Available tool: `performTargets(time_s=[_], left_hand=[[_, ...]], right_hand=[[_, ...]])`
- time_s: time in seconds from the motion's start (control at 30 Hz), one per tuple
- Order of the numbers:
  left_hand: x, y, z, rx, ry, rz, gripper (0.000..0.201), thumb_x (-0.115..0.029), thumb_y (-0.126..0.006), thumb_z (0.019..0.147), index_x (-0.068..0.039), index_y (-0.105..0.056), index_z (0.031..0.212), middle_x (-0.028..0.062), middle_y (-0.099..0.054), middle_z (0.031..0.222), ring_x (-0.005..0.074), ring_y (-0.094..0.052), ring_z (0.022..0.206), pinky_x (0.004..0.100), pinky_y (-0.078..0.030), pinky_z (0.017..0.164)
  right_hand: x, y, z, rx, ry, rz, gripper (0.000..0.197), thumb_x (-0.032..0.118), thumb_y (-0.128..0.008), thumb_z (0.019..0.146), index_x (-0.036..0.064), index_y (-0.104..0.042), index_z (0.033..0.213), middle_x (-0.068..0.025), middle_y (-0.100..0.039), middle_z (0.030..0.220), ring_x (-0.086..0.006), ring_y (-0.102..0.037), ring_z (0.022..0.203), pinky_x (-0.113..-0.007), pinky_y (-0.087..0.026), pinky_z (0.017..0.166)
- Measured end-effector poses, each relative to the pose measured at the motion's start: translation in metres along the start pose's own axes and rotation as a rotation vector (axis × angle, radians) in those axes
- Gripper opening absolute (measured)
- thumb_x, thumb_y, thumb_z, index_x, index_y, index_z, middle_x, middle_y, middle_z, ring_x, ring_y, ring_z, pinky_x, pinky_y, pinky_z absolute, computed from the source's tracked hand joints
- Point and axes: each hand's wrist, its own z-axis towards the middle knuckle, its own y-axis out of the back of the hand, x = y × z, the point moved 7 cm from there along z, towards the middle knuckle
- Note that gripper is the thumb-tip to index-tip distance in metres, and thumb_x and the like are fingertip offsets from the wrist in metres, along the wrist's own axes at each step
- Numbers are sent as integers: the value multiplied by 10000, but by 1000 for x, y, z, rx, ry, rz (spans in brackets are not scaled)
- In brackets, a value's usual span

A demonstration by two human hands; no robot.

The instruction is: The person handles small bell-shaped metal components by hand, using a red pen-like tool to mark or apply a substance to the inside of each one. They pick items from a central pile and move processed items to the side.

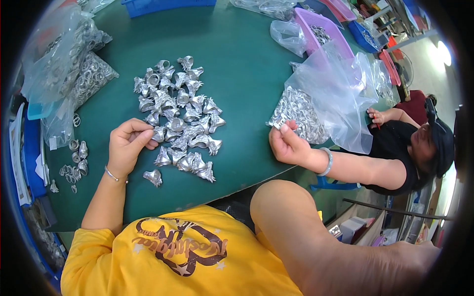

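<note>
My left hand is at the left edge of a pile of chunky silver-coloured metal rings. Its thumb and forefinger pinch one ring, which still lies among the others. Many rings have a wide, sculpted top. One ring lies apart at the pile's near side. My right arm is bent, elbow toward the table edge, forearm running back to the lower right. Part of my right hand shows there, very close; its fingers are hidden.
A co-worker's hand pinches a small metal piece beside a plastic bag of metal parts. More bags and small loose rings lie at left. A purple basket and a blue tray stand at the far side.
</note>
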Motion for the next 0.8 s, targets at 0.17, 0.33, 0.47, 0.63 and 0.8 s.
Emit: performTargets(time_s=[0.17, 0.33, 0.47, 0.63, 0.8], left_hand=[[-2, -2, -2, -18, 19, 15, 52, -7, -592, 857, 27, -592, 897, 69, -586, 841, 131, -611, 671, 235, -510, 595], [-2, -7, 2, 8, 7, 2, 56, 5, -595, 851, 28, -592, 902, 75, -584, 855, 140, -623, 697, 239, -522, 607], [0, 12, -6, -70, -35, -42, 70, 26, -614, 839, 42, -600, 905, 90, -602, 896, 176, -655, 772, 261, -554, 656], [-8, -6, 1, 3, -37, -142, 46, 30, -605, 841, 37, -589, 884, 106, -581, 923, 182, -632, 791, 275, -536, 703], [-16, 0, -5, -1, -161, -197, 74, 61, -588, 844, 36, -595, 914, 116, -576, 956, 183, -639, 825, 280, -544, 739]], right_hand=[[9, -8, 2, -21, 28, 126, 217, 134, -492, 907, -14, -575, 1042, -96, -575, 773, -171, -543, 647, -283, -444, 599], [6, -23, 4, -53, 26, 269, 227, 142, -485, 914, -17, -579, 1046, -98, -575, 773, -169, -541, 644, -279, -443, 596], [-29, -71, -12, -40, -71, 450, 236, 148, -478, 919, -20, -582, 1049, -99, -574, 772, -168, -540, 641, -275, -442, 593], [-83, -108, -63, 324, -65, 99, 201, 72, -472, 890, -49, -555, 1027, -100, -574, 792, -161, -547, 653, -275, -448, 592], [-103, -123, -87, 338, -382, 390, 47, 20, -511, 829, -12, -521, 796, -78, -542, 647, -132, -498, 580, -259, -398, 532]])
